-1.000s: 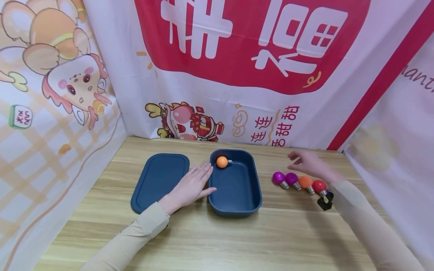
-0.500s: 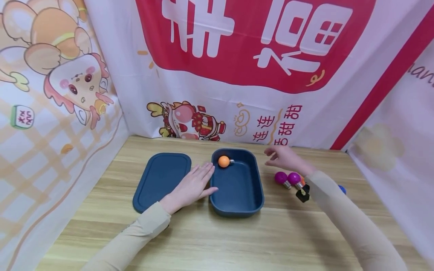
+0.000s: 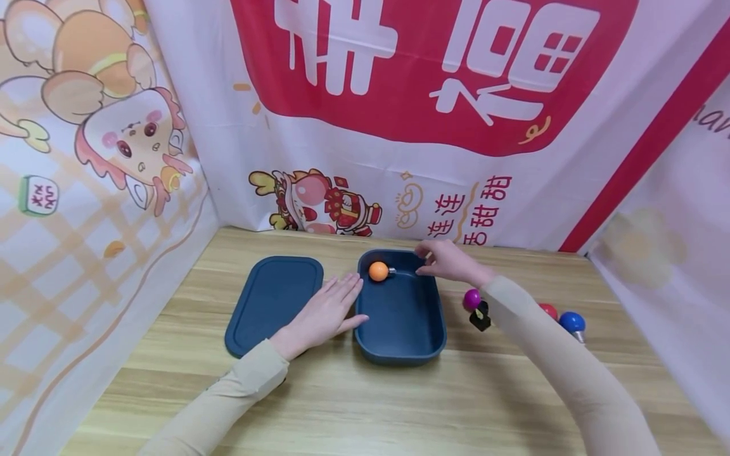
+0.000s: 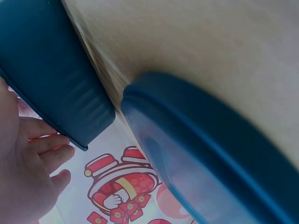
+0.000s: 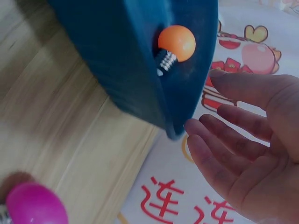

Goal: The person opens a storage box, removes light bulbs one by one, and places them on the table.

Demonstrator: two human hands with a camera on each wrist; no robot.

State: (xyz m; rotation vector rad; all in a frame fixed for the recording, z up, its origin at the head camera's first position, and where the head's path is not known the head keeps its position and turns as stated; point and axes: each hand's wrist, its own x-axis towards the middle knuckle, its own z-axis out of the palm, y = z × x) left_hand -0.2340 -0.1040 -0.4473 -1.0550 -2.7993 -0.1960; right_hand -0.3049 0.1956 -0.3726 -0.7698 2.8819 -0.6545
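Observation:
A dark blue rectangular box stands on the table, with an orange light bulb lying at its far left corner inside. My left hand has its fingers extended against the box's left rim. Over the box's far right corner is my right hand, fingers loosely bent and holding nothing; the right wrist view shows the bulb's silver screw base and the hand's fingertips close to the rim. Right of the box lie a magenta bulb, a red bulb and a blue bulb, partly hidden by the right sleeve.
A flat dark blue lid lies left of the box, partly behind the left hand. Printed cloth hangs behind the wooden table and at both sides. A small black object sits at the right wrist.
My right hand has moved left from above the row of bulbs to the box's far right corner. The sleeve now covers other bulbs and uncovers the blue one. My left hand stays at the rim.

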